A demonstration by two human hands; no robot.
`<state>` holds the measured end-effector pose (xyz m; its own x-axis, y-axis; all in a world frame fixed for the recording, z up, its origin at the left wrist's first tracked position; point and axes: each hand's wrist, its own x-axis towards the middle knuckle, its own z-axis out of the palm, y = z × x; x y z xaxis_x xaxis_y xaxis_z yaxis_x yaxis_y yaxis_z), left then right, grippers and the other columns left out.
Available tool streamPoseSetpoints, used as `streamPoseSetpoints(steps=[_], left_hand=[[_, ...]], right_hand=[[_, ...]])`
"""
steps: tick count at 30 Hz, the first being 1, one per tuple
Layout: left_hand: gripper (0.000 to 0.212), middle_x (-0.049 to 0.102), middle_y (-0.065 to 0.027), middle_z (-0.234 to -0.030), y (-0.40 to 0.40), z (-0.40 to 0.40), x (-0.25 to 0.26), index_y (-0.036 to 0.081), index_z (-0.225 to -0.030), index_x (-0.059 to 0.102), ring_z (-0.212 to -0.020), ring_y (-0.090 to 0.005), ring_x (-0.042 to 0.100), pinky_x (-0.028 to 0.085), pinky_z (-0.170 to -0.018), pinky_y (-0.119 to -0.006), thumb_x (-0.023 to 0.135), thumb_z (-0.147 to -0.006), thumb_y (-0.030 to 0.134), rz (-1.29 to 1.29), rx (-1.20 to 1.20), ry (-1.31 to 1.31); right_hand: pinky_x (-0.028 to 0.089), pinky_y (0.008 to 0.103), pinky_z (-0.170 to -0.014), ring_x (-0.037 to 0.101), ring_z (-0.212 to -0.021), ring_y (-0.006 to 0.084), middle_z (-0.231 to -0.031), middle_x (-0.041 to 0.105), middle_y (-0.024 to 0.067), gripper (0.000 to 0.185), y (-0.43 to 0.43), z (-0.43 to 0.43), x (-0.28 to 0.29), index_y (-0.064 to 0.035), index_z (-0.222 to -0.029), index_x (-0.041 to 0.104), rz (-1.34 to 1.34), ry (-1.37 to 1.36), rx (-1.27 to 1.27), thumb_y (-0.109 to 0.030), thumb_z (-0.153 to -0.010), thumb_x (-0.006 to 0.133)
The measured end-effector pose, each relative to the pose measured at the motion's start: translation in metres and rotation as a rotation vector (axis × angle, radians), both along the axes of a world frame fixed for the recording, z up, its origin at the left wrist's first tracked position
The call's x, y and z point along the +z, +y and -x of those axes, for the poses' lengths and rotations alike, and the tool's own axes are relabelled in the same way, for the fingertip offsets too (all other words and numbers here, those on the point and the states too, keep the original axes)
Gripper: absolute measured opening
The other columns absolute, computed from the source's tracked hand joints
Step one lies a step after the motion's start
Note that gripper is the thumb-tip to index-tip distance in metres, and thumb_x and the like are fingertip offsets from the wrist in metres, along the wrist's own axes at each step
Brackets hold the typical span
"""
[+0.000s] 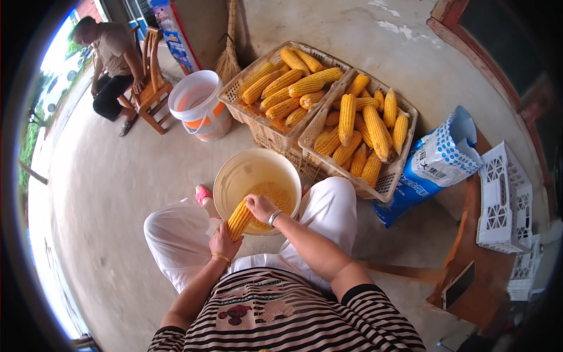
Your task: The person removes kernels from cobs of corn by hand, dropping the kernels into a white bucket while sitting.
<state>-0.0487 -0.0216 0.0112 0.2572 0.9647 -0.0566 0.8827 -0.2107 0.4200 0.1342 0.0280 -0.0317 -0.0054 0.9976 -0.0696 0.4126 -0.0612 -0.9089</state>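
A yellow corn cob [239, 221] is held at a slant over the near rim of a cream plastic bucket [228, 176]. Around its lower end wraps my left hand [225, 242], which has a bracelet at the wrist. At the upper end my right hand [261, 208] has its fingers bent against the cob's tip. Loose corn kernels [275, 193] cover the bottom of the bucket, which stands between my knees. My right hand and the cob hide part of them.
Two plastic crates [283, 141] [387, 196] hold many corn cobs [281, 83]. Nearby are a white bucket [193, 94], a straw broom [228, 61], a blue-white sack [433, 165] bearing writing, white crates [501, 198] and a phone [458, 285] on a wooden surface. A person [116, 57] sits on a chair [151, 83].
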Motion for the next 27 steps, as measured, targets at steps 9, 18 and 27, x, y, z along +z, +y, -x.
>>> streamPoseSetpoints(steps=[9,18,27], left_hand=[[0.059,0.057,-0.0153,-0.094,0.006,0.005,-0.007,0.010,-0.107,0.042,-0.082,-0.0350,0.055,0.045,-0.068,-0.043,0.072,-0.059,0.028,0.018,0.045,-0.003],[0.054,0.056,-0.0119,-0.092,0.006,0.007,-0.003,0.011,-0.102,0.044,-0.079,-0.0335,0.056,0.045,-0.065,-0.043,0.071,-0.059,0.026,-0.049,-0.016,0.103],[0.046,0.055,-0.0153,-0.089,0.007,-0.004,-0.002,0.009,-0.097,0.043,-0.076,-0.0351,0.056,0.045,-0.064,-0.045,0.068,-0.061,0.025,-0.065,-0.063,0.182]], right_hand=[[0.047,0.0365,-0.060,0.061,-0.064,0.0276,-0.072,0.060,0.0182,0.032,0.001,-0.008,0.024,-0.0007,-0.080,0.059,0.145,0.209,0.025,-0.029,-0.085,0.046],[0.046,0.0341,-0.071,0.061,-0.078,0.0266,-0.083,0.062,0.0162,0.034,0.008,-0.014,0.006,-0.0012,-0.095,0.060,0.244,0.256,0.162,-0.029,-0.084,0.043],[0.046,0.0380,-0.067,0.060,-0.074,0.0312,-0.079,0.060,0.0207,0.028,0.007,-0.005,0.001,-0.0014,-0.085,0.060,0.146,-0.015,0.079,-0.024,-0.083,0.044]])
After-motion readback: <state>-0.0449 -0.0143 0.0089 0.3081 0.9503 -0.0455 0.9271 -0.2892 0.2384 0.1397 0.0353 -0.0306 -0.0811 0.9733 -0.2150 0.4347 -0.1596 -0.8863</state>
